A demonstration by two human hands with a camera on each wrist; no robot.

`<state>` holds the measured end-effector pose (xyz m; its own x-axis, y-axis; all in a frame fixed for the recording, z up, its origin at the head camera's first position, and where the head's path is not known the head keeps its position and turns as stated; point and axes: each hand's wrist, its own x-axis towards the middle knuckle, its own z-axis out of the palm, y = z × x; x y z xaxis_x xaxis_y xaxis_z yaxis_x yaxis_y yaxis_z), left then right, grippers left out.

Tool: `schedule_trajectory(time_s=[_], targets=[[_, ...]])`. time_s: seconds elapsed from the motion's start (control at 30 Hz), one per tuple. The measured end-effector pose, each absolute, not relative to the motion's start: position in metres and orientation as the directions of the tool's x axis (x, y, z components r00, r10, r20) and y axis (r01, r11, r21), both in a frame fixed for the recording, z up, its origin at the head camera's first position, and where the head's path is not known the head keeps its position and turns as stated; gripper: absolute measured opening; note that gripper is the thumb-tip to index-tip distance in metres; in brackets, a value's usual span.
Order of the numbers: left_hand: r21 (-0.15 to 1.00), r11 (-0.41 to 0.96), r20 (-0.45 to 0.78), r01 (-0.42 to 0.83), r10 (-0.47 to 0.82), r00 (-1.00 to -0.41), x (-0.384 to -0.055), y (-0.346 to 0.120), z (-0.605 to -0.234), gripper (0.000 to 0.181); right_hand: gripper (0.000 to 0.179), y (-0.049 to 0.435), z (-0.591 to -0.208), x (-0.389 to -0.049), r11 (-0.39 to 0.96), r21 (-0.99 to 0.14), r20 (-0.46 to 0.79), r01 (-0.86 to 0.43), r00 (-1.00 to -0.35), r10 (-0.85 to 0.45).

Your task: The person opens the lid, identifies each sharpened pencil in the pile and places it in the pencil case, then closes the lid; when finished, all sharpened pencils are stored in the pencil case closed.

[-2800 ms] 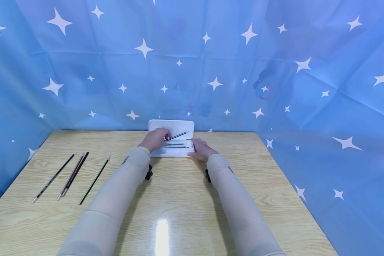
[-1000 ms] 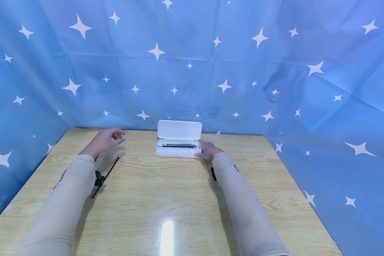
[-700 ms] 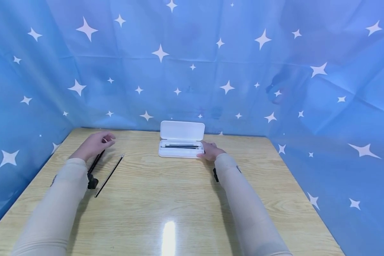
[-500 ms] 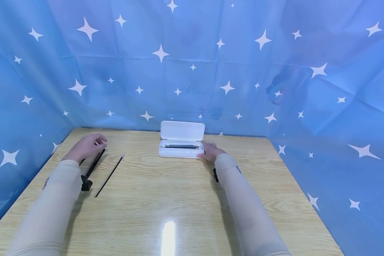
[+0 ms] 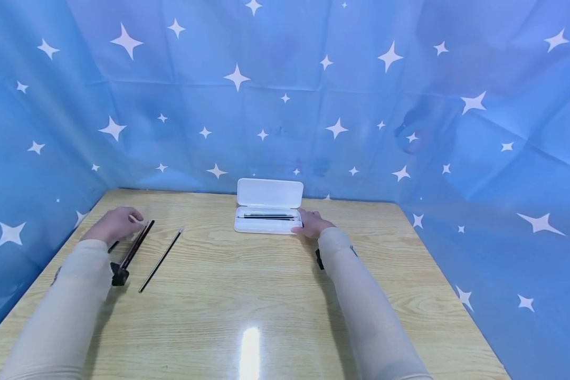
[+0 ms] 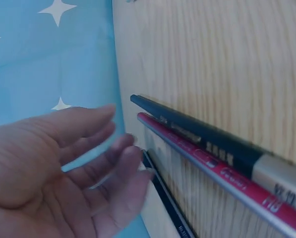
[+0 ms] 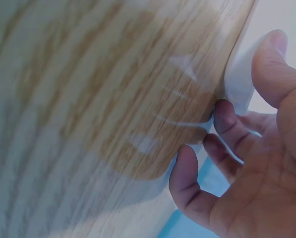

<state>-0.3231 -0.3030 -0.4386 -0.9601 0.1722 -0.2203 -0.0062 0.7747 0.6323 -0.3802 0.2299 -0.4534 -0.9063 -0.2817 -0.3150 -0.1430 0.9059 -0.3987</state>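
Note:
My left hand (image 5: 116, 224) hovers at the left over the far ends of several pencils, its fingers loosely bent around nothing. In the left wrist view, a dark green pencil (image 6: 202, 134) and a red pencil (image 6: 212, 166) lie side by side, with a black pencil (image 6: 167, 196) beyond, close by the fingertips. One more dark pencil (image 5: 161, 258) lies apart to their right. At the table's back, a white pencil case (image 5: 266, 228) stands with its lid up and pencils (image 5: 268, 217) inside. My right hand (image 5: 312, 224) holds the case's right end, thumb over its edge.
The case's raised lid (image 5: 271, 193) stands close before a blue curtain (image 5: 285, 132) with white stars, which also runs along both sides. Everything lies on a light wooden table (image 5: 209, 306).
My left hand held a pencil over the case earlier; that pencil is released and the hand has moved left, then nearer, over the table pencils. My right hand has stayed at the case.

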Motion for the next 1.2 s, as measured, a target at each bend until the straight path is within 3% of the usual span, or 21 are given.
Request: schedule_trajectory(time_s=[0.17, 0.37, 0.8, 1.03, 1.2], targets=[[0.652, 0.750, -0.354, -0.111, 0.171, -0.920, -0.318, -0.304, -0.434, 0.045, 0.070, 0.228, -0.448, -0.376, 0.907, -0.393, -0.301, -0.153, -0.910, -0.284], [0.640, 0.751, -0.427, -0.162, 0.173, -0.888, -0.308, -0.305, -0.426, 0.039, 0.071, 0.227, -0.445, -0.373, 0.908, -0.397, -0.309, -0.132, -0.912, -0.268], [0.628, 0.757, -0.455, -0.179, 0.171, -0.874, -0.304, -0.309, -0.433, 0.056, 0.075, 0.227, -0.448, -0.374, 0.917, -0.379, -0.330, -0.124, -0.908, -0.259], [0.647, 0.733, -0.464, -0.211, 0.159, -0.871, -0.305, -0.304, -0.435, 0.045, 0.074, 0.229, -0.450, -0.376, 0.915, -0.386, -0.332, -0.117, -0.908, -0.256], [0.662, 0.717, -0.465, -0.217, 0.166, -0.870, -0.304, -0.306, -0.435, 0.051, 0.074, 0.229, -0.452, -0.378, 0.911, -0.394, -0.333, -0.121, -0.905, -0.265]])
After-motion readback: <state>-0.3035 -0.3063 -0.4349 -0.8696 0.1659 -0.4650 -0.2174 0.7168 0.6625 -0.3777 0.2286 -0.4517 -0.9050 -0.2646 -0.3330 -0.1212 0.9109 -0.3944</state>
